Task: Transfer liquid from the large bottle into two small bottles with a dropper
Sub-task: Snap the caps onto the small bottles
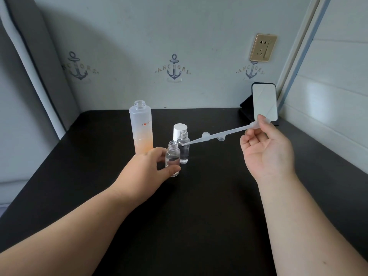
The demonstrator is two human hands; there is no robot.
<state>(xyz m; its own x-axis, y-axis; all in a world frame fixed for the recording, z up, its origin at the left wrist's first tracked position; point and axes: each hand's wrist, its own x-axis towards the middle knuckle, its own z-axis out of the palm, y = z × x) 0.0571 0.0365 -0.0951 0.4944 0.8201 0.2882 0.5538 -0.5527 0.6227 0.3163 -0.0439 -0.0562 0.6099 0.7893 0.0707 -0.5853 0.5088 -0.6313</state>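
Left hand point(148, 166) grips small bottle point(172, 160), partly hiding it; right hand point(266, 150) pinches dropper point(223, 134).

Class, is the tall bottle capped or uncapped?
Uncapped: the tall bottle shows a bare threaded neck, and a white cap stands on the table beside it.

Left hand point(148, 166) grips the near small bottle point(172, 158) on the black counter point(209, 206). Right hand point(266, 148) pinches the dropper point(223, 133), tip in front of the far small bottle point(183, 147), big bottle point(141, 126) uncapped.
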